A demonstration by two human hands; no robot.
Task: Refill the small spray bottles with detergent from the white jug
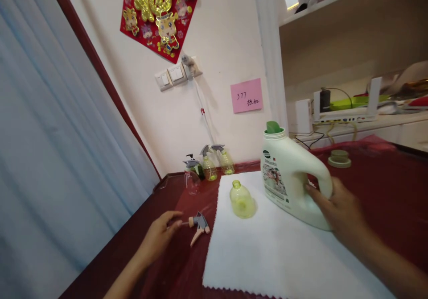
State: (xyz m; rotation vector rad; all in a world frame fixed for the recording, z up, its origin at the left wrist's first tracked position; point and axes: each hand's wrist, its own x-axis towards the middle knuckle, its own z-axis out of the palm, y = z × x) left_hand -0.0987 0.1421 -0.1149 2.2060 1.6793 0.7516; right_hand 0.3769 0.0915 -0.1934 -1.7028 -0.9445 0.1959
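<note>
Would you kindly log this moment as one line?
left hand: touching spray head | right hand: gripping jug handle | open bottle: upright on white cloth

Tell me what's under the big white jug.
The white jug stands on a white cloth spread over the red table. The right hand grips its handle. Beneath the cloth is hidden.

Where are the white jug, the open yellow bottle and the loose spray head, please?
white jug (287,178), head view, front label.
open yellow bottle (242,201), head view, its body.
loose spray head (199,224), head view, grey top.
</note>
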